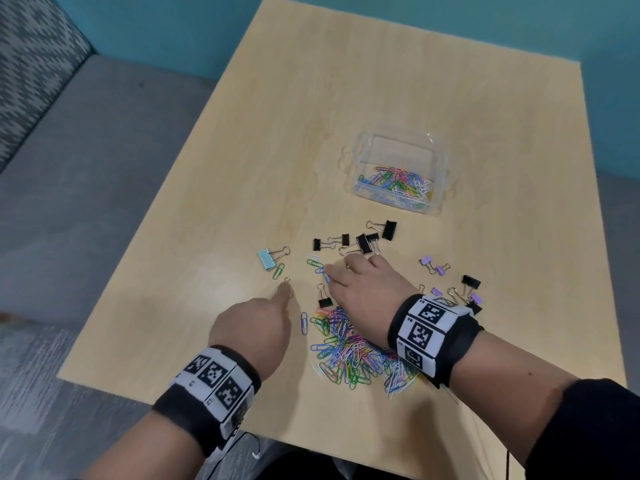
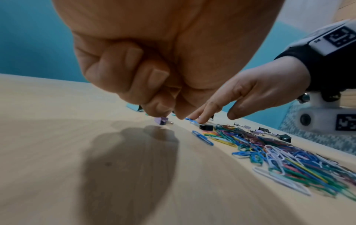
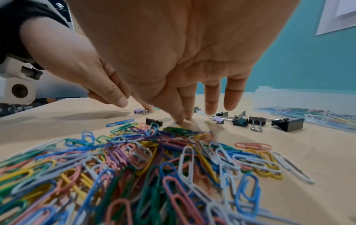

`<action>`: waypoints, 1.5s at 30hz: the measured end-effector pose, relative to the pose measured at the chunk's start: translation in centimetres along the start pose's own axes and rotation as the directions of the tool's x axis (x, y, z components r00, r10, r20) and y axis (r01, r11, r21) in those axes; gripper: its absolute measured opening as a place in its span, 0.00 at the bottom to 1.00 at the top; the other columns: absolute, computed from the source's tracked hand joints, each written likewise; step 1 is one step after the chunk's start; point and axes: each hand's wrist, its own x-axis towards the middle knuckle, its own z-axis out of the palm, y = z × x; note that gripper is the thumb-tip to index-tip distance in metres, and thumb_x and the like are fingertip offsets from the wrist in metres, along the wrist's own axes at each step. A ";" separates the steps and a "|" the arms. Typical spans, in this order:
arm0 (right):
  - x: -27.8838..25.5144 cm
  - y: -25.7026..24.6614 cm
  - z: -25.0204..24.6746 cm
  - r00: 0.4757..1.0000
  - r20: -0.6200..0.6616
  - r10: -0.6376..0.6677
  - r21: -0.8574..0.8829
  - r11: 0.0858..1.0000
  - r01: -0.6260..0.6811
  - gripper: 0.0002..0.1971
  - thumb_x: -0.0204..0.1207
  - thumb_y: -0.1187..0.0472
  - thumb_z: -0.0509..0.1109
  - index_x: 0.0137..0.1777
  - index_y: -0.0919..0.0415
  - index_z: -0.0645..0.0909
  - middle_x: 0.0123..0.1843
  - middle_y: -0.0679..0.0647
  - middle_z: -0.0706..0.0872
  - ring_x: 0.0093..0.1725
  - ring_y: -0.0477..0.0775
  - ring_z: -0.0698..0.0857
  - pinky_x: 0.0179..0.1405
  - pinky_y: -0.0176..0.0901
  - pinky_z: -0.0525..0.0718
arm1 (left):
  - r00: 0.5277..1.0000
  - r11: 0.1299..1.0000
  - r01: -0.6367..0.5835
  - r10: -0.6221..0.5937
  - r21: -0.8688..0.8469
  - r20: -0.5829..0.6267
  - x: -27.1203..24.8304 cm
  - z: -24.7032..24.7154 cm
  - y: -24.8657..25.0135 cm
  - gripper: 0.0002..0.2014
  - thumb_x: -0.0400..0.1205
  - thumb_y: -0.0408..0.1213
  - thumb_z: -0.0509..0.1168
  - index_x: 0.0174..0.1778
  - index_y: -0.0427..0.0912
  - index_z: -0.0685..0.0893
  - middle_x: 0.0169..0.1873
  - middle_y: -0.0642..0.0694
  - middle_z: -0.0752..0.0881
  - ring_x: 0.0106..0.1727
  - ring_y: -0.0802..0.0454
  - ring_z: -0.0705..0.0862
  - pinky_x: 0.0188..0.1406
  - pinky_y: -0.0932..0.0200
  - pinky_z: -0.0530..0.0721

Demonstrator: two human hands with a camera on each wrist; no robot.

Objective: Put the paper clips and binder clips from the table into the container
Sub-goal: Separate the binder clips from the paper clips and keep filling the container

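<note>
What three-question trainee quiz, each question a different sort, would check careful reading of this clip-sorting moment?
1. True or false: the clear plastic container already holds binder clips.
2. Multiple choice: the left hand touches with its fingertip A) a small purple binder clip, B) the light blue binder clip, C) the container.
3. Fill in: the right hand has its fingers spread, fingertips down on the ____.

Key: 1 false, only coloured paper clips show inside; 2 A; 3 table.
</note>
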 end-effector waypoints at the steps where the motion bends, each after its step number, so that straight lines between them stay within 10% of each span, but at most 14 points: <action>1: 0.1 -0.1 -0.1 1.000 -0.004 -0.004 -0.001 1.000 0.004 0.22 0.68 0.60 0.66 0.64 0.58 0.79 0.75 0.54 0.73 0.65 0.65 0.73 0.55 0.59 0.73 | 1.000 1.000 -0.001 0.000 -0.001 -0.015 -0.1 0.0 -0.3 0.21 0.84 0.42 0.47 0.75 0.55 0.60 0.37 0.49 0.83 0.35 0.44 0.79 0.29 0.56 0.72; 10: 0.9 -0.3 -0.9 0.999 -0.031 -0.031 0.026 0.999 0.032 0.21 0.67 0.59 0.69 0.63 0.55 0.80 0.81 0.54 0.64 0.74 0.65 0.65 0.63 0.60 0.70 | 0.998 0.999 0.051 -0.051 -0.005 0.024 2.4 -1.0 0.7 0.25 0.82 0.39 0.50 0.77 0.54 0.57 0.34 0.47 0.78 0.35 0.43 0.77 0.30 0.55 0.71; 16: 1.7 0.0 -1.1 0.995 -0.016 -0.103 0.020 0.994 0.103 0.27 0.76 0.58 0.63 0.75 0.61 0.67 0.84 0.62 0.58 0.82 0.62 0.56 0.77 0.61 0.59 | 0.999 0.999 -0.015 0.017 -0.047 0.045 3.9 -1.4 1.9 0.28 0.80 0.36 0.54 0.77 0.58 0.58 0.36 0.47 0.79 0.39 0.42 0.80 0.32 0.54 0.76; 31: -5.7 -1.8 1.1 0.988 0.150 0.039 0.013 0.999 -0.041 0.32 0.82 0.57 0.49 0.83 0.65 0.45 0.85 0.64 0.43 0.82 0.69 0.41 0.78 0.70 0.43 | 0.967 0.974 -0.225 0.220 0.020 0.127 0.0 -0.8 3.7 0.30 0.80 0.35 0.51 0.77 0.62 0.54 0.33 0.49 0.77 0.34 0.44 0.77 0.31 0.54 0.74; 37: -6.4 -1.5 1.3 0.990 0.038 0.138 0.198 0.970 -0.143 0.33 0.63 0.57 0.71 0.71 0.65 0.75 0.71 0.61 0.78 0.73 0.69 0.73 0.69 0.66 0.73 | 0.977 0.987 -0.123 0.138 -0.099 0.161 1.1 -0.7 1.9 0.31 0.81 0.36 0.49 0.78 0.68 0.52 0.41 0.47 0.83 0.40 0.44 0.81 0.40 0.52 0.81; 45: -10.2 -0.8 3.3 0.929 -0.116 0.352 0.428 0.861 -0.273 0.29 0.65 0.60 0.50 0.65 0.63 0.80 0.60 0.58 0.85 0.61 0.65 0.83 0.61 0.56 0.83 | 0.971 0.958 -0.063 -0.005 -0.279 -0.237 1.0 -1.9 -0.4 0.17 0.82 0.43 0.52 0.63 0.46 0.79 0.49 0.42 0.83 0.48 0.38 0.82 0.43 0.49 0.81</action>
